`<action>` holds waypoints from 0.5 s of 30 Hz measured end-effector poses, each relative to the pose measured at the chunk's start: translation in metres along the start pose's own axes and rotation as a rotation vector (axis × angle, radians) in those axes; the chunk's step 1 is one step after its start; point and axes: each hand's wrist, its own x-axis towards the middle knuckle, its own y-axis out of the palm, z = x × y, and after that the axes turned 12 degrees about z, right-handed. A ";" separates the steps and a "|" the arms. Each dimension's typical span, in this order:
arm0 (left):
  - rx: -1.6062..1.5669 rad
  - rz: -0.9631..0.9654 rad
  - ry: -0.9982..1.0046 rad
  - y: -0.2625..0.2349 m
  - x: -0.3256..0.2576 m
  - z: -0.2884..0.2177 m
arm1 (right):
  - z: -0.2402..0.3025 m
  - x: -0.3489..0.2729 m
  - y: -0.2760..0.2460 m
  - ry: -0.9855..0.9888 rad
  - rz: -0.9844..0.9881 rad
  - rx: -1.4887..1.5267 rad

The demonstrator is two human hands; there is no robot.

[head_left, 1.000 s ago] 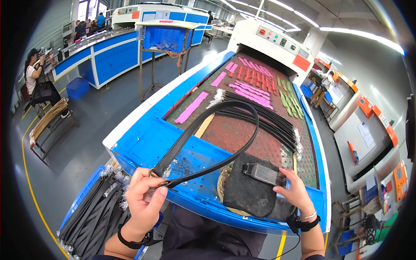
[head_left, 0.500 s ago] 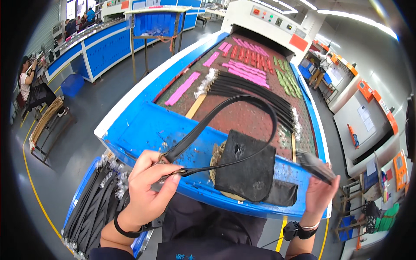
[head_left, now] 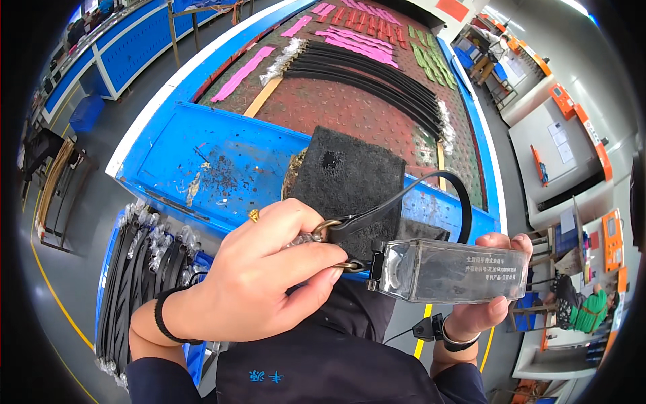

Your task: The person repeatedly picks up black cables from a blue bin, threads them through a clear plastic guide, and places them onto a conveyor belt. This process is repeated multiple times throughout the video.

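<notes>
My left hand (head_left: 269,269) pinches the brass ring end of a thin black strap (head_left: 410,192), held close to my chest. The strap loops up and right, then curls back down behind a clear rectangular applicator box (head_left: 454,271). My right hand (head_left: 494,296) grips that box from its right end, its black nozzle touching the strap's ring by my left fingertips. A black square pad (head_left: 346,178) lies just beyond on the blue table edge (head_left: 222,158).
A red mesh conveyor (head_left: 350,108) carries rows of black straps (head_left: 377,74) and pink strips (head_left: 242,73). A rack of bagged black straps (head_left: 141,269) hangs at my lower left. Grey machines with orange panels (head_left: 572,128) stand right; a person in green (head_left: 585,310) sits far right.
My hands have come together near my chest. The strap loop came off the conveyor and shortened, and my right hand now holds the clear box against the strap's ring.
</notes>
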 end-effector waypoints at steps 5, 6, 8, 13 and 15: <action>0.002 0.030 0.018 0.002 0.003 -0.004 | -0.003 -0.001 0.001 0.010 -0.030 0.009; 0.006 0.036 0.022 0.002 0.003 -0.004 | -0.003 -0.001 0.002 0.013 -0.034 0.015; 0.016 0.042 0.031 0.001 0.004 -0.005 | -0.003 -0.001 0.002 0.017 -0.036 0.023; 0.017 0.047 0.033 0.002 0.004 -0.005 | -0.003 -0.001 0.000 0.019 -0.028 0.015; 0.014 0.052 0.034 0.003 0.004 -0.004 | -0.003 -0.002 0.001 0.017 -0.040 0.019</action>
